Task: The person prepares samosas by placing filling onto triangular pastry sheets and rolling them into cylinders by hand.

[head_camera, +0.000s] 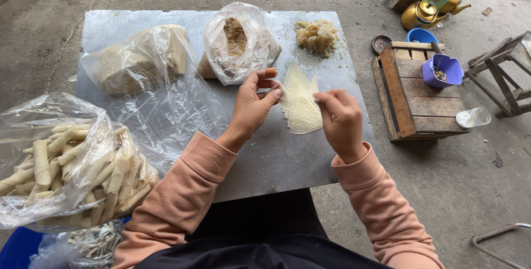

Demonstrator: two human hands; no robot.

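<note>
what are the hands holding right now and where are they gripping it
Both hands, left and right, pinch one thin pale wrapper sheet by its upper edges, lifting it off the fanned stack of wrappers.

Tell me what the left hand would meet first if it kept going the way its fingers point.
The left hand points up and right, fingertips already at the wrapper stack. Beyond that, probably the filling heap, though depth is uncertain.

Your left hand [253, 104] and right hand [339, 118] pinch a thin wrapper [300, 104] above the metal counter [276, 158], fingers [275, 95] on its edges. A filling pile [317, 35] sits beyond; a bag of finished rolls [66, 164] lies at your left.
</note>
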